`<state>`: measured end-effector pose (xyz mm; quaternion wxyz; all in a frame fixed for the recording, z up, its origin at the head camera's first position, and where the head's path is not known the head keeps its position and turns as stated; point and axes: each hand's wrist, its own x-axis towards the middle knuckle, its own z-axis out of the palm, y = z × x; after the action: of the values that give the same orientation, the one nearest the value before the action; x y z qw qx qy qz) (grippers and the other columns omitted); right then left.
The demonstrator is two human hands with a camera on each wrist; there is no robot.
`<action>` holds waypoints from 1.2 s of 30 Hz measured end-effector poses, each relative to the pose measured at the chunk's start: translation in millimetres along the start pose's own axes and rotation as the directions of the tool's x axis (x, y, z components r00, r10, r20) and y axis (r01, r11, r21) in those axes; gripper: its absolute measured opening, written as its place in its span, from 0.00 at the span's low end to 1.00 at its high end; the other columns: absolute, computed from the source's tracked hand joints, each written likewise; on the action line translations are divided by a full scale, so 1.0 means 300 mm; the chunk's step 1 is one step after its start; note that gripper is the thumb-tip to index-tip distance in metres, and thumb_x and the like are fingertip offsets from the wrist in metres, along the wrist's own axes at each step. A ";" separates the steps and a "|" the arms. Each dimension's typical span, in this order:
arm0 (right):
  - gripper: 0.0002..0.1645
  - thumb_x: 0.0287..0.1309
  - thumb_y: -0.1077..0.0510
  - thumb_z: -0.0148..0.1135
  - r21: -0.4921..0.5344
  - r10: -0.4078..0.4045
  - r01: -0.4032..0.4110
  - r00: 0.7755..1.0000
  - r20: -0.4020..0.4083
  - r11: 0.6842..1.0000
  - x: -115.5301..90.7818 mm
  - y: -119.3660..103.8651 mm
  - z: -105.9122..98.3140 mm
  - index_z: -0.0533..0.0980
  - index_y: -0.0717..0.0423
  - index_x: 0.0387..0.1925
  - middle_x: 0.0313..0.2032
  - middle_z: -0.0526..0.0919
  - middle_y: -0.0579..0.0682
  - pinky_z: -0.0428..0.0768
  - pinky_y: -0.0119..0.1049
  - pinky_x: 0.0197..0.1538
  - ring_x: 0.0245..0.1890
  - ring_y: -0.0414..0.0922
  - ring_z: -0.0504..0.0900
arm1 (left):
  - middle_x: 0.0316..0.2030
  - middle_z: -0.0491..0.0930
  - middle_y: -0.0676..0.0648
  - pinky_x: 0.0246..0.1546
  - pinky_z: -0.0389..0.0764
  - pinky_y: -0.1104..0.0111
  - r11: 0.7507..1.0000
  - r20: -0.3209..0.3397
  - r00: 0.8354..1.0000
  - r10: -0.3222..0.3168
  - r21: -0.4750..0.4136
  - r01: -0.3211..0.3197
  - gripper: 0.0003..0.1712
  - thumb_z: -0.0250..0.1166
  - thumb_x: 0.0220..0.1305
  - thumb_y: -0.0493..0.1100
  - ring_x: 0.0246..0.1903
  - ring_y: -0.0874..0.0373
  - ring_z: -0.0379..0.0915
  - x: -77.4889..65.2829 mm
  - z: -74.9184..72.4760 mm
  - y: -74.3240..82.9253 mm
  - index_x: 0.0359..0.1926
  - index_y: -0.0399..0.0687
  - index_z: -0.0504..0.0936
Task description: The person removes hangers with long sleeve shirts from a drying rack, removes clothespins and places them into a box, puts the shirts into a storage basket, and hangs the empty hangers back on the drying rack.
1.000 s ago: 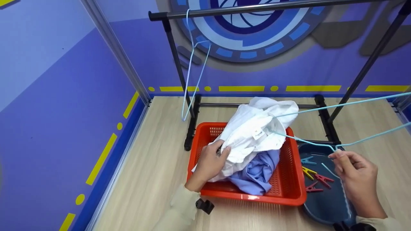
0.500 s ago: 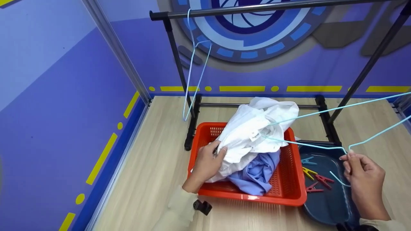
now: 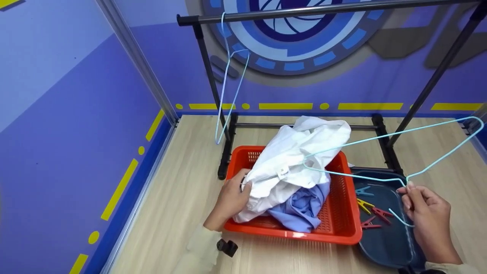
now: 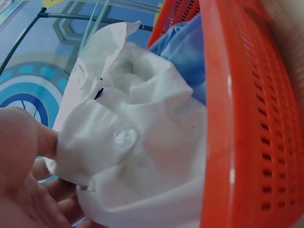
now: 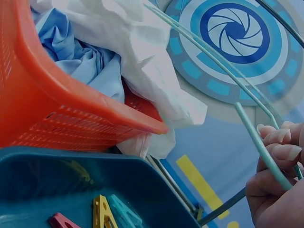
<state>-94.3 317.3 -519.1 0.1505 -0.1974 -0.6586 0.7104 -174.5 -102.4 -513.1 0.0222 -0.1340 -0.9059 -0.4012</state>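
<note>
My left hand [image 3: 229, 197] grips the edge of a white shirt [image 3: 281, 156], thumb on top. The crumpled shirt lies over a red basket [image 3: 293, 234], and its collar tag faces up. In the left wrist view a button [image 4: 124, 136] shows near the thumb. At the right, my right hand [image 3: 432, 217] pinches a light blue wire hanger [image 3: 365, 177] at its neck, with the hook pointing down. The hanger's left end overlaps the shirt near its neck opening; how far it sits inside, I cannot tell. Blue-violet cloth [image 3: 302, 209] lies bunched beneath the shirt.
A dark blue tray [image 3: 388, 249] right of the basket holds several clothespins [image 3: 381, 214]. Behind stands a black clothes rack [image 3: 323, 10] with another wire hanger [image 3: 223, 91] on its rail. A purple wall [image 3: 95, 114] borders the floor at left.
My left hand has drawn the shirt edge to the left and slightly down. The right hand first moved right, then slightly back left; the hanger's right end has come into view.
</note>
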 end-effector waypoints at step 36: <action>0.22 0.68 0.51 0.54 -0.200 -0.103 0.153 0.965 0.240 0.968 -0.148 -0.057 0.181 0.76 0.70 0.40 0.18 0.72 0.51 0.65 0.37 0.18 0.16 0.44 0.65 | 0.64 0.66 0.49 0.62 0.68 0.58 0.858 0.069 0.944 0.322 0.401 -0.321 0.53 0.72 0.49 0.64 0.64 0.55 0.62 -0.035 0.041 0.255 0.70 0.51 0.60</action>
<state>-82.3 250.2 -495.4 0.0971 -0.0867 -0.7565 0.6409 -143.7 -46.7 -467.9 0.1164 -0.2756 -0.9342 -0.1943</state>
